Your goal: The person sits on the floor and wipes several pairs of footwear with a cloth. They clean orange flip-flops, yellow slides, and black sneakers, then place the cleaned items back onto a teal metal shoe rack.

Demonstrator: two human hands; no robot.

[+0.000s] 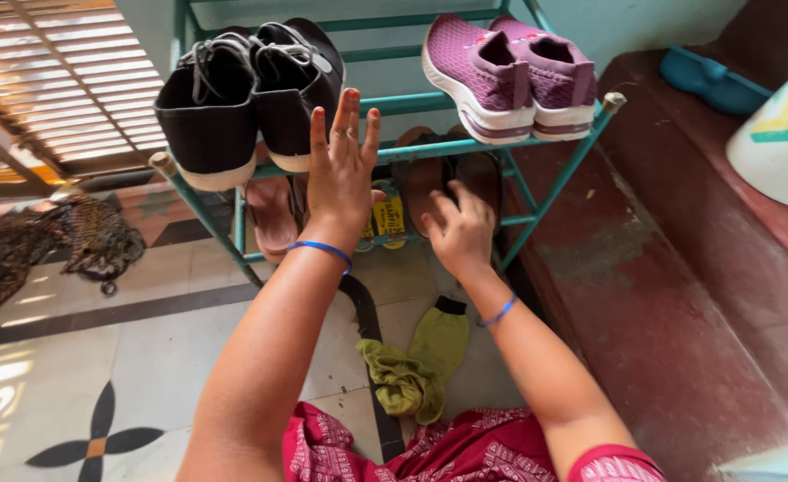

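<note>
- Fingers of the left hand are spread and stretched upward, released, nothing being gripped; the fingertips are seen in front of the teal shoe rack, at its upper rail, beside the black lace-up shoes.
- Fingers of the right hand are curled downward over the brown sandals on the lower shelf — whether a sandal is actually grasped cannot be told, since the fingertips are hidden behind the knuckles.
- A blue bangle is worn on the left wrist, and another is worn on the right.
- The brown sandals are placed on the lower shelf, right of centre, below the purple sneakers on the top shelf.
- A yellow slipper is seen between the two hands on the lower shelf, and pink sandals lie further left, under the black shoes.
- An olive-green cloth is left crumpled on the tiled floor, near the right forearm — just in front of the red patterned garment worn by the person.
</note>
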